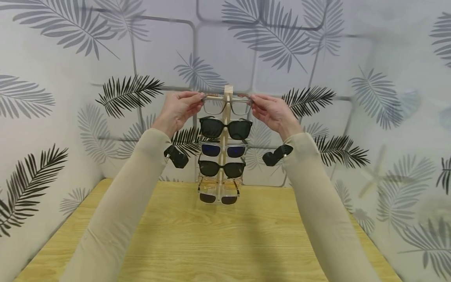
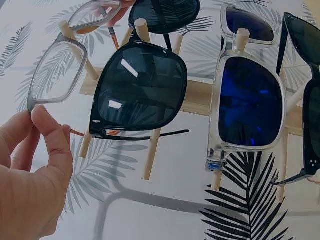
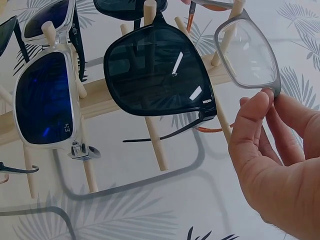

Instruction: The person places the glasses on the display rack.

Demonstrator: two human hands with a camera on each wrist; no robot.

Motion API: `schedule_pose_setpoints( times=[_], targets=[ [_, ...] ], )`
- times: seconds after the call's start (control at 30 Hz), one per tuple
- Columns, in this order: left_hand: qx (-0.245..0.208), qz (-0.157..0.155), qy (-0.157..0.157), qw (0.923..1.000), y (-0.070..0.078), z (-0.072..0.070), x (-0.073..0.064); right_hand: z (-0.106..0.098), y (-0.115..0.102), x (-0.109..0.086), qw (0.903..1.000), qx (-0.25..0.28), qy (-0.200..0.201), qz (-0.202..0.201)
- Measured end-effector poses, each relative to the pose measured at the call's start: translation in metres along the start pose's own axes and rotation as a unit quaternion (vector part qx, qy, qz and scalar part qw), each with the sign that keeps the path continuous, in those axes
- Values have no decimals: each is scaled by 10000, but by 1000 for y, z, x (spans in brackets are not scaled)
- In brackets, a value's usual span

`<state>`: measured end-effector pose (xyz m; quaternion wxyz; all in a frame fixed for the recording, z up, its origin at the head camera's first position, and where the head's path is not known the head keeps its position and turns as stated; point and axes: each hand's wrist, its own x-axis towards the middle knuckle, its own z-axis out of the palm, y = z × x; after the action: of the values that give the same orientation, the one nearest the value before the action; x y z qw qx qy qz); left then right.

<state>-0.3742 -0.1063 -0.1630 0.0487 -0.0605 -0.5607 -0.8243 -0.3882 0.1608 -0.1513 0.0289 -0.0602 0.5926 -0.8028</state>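
A pair of eyeglasses with clear lenses and a grey frame sits at the top of a wooden display stand. My left hand pinches its left outer corner between thumb and fingers, and my right hand pinches the right one. In the left wrist view the clear lens overlaps the topmost peg, and orange temple tips show behind. Directly below hang black sunglasses, which neither hand holds. The right wrist view shows my fingers at the corner of the clear lens.
Lower on the stand hang clear-framed sunglasses with blue lenses, another black pair, an orange-tinted pair and a clear-framed dark pair. The stand rises at the back of a wooden table, before a leaf-patterned wall.
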Motion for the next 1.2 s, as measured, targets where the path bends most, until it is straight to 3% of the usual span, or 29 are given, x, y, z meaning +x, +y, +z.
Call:
schedule_pose_setpoints(
  times=[0.3, 0.6, 0.97, 1.2],
  targets=[
    [194, 155, -15, 9997, 1, 2, -1, -4, -2, -4, 9998, -153, -92, 16],
    [195, 339, 115, 9992, -1, -5, -4, -8, -1, -8, 9995, -320, 39, 8],
    [870, 571, -170, 9944, -15, -24, -20, -15, 18, -23, 9963, -801, 67, -318],
    [1430, 785, -361, 9859, -32, -41, -36, -29, 39, -33, 9953, -894, -39, -361]
  ],
)
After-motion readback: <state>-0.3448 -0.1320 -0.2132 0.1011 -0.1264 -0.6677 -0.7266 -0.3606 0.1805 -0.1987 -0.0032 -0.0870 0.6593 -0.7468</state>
